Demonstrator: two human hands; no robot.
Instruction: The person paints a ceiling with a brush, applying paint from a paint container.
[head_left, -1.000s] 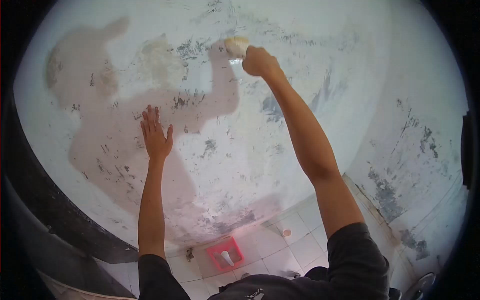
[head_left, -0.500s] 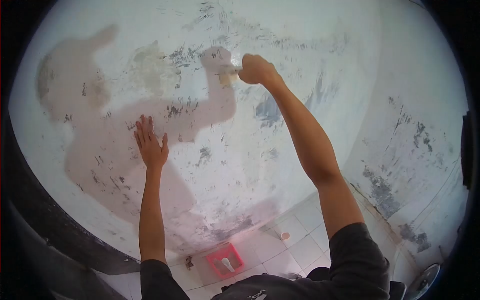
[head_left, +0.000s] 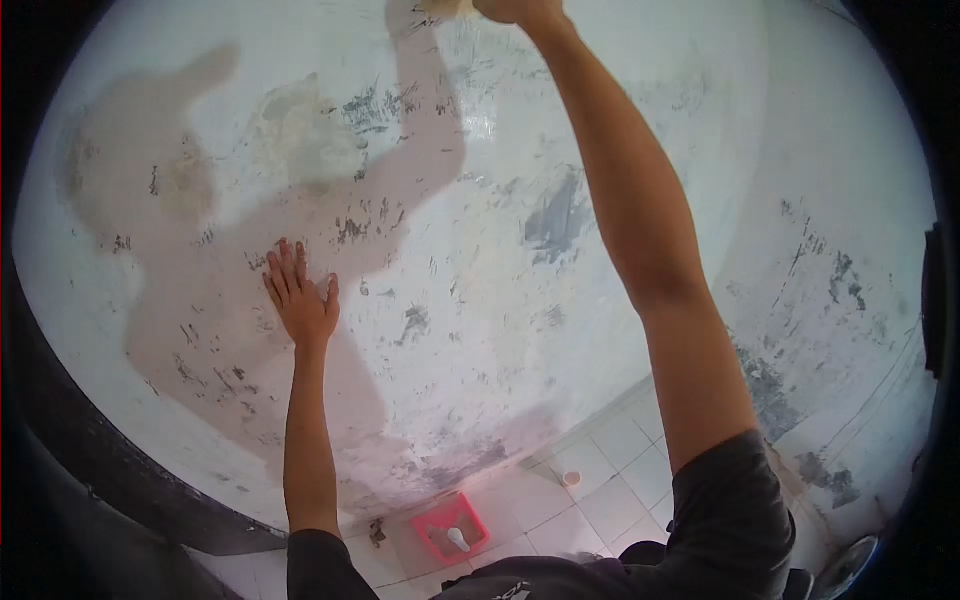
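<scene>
My left hand [head_left: 302, 302] lies flat against the patchy white wall [head_left: 480, 330], its fingers spread and nothing held in it. At the top edge of the view, partly cut off, my right hand [head_left: 518, 8] is closed around a tool. A pale, yellowish flat blade or pad [head_left: 447, 8] of that tool shows just left of the hand, near the wall. Its handle is mostly hidden by my fingers. Shadows of my head and arm fall across the wall, which has grey scraped patches.
Below, on the tiled floor [head_left: 610, 510], stands a pink basin [head_left: 480, 535] with a white object [head_left: 458, 539] inside. A small round cup [head_left: 571, 479] is to its right. A second stained wall [head_left: 850, 330] rises on the right, with a round object [head_left: 850, 565] at its foot.
My right hand has moved up the wall with the tool, to the top edge of the view. My left hand stays flat at about the same place on the wall.
</scene>
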